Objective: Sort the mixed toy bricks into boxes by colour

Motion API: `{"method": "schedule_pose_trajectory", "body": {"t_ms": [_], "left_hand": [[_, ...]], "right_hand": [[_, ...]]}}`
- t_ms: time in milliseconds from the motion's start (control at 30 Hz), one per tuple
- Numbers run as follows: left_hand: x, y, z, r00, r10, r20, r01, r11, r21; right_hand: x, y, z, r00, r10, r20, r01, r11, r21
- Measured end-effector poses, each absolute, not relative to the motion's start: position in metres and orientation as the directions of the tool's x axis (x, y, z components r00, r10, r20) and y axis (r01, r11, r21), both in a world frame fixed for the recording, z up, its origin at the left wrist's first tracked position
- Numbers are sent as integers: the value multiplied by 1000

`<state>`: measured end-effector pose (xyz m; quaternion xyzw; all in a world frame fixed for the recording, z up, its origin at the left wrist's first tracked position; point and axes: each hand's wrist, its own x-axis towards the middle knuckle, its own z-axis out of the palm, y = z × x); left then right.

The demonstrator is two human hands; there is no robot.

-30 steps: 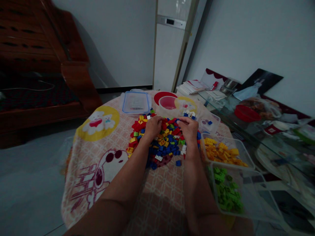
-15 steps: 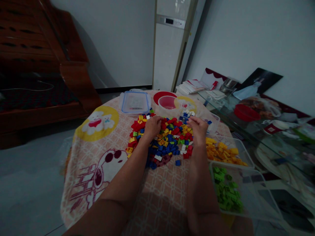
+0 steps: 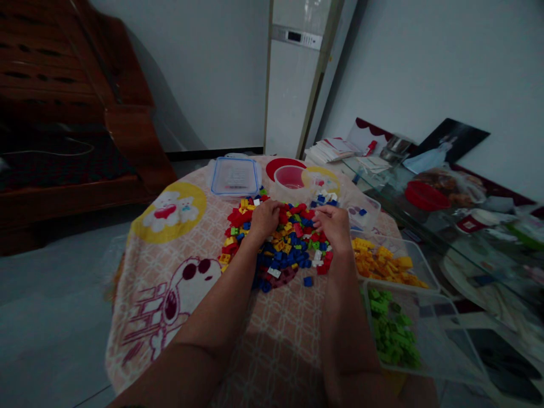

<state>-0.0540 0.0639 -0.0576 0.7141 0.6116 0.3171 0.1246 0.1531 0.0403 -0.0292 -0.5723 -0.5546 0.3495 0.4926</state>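
Main item: mixed pile of toy bricks point(image 3: 280, 258) at mid-table, red, yellow, blue, green and white together, loose and heaped. One blue brick point(image 3: 308, 281) lies just off its near edge.

Hands: left hand point(image 3: 266, 220) rests at the far left part of the pile, fingers curled down among the bricks; fingertips hidden, so cannot tell whether it grips one. Right hand point(image 3: 335, 226) is at the far right part, thumb and fingers drawn near each other; too dark and small to tell whether a brick is between them.

Right of pile: clear box point(image 3: 419, 260) with yellow bricks point(image 3: 382, 263) only, as far as visible; nearer, a second clear box point(image 3: 442, 340) with green bricks point(image 3: 393, 334). Far right: a cluster of white and blue bricks point(image 3: 325, 198), support unclear, and beside it a clear tub point(image 3: 376, 212) showing a blue piece point(image 3: 362, 212).

Progress (judgement): separation by colour looks partial. Yellow and green are well represented in their boxes, yet both colours remain in the pile. Red and most of the blue appear unseparated; the pile looks like the larger share left.

Far side: blue-rimmed container point(image 3: 236, 177) at left, pink round bowl point(image 3: 291, 177) to its right. All on a cloth-covered table point(image 3: 280, 323). Beyond, far left: wooden bench point(image 3: 127, 124).
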Motion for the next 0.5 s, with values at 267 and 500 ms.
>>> {"method": "schedule_pose_trajectory", "body": {"t_ms": [267, 500], "left_hand": [[-53, 62, -55, 59, 954, 293, 797, -222, 562], [-53, 60, -53, 56, 957, 285, 794, -216, 569]], "right_hand": [[155, 43, -40, 172, 945, 278, 840, 6, -543], [150, 40, -38, 142, 964, 223, 913, -40, -407]]}}
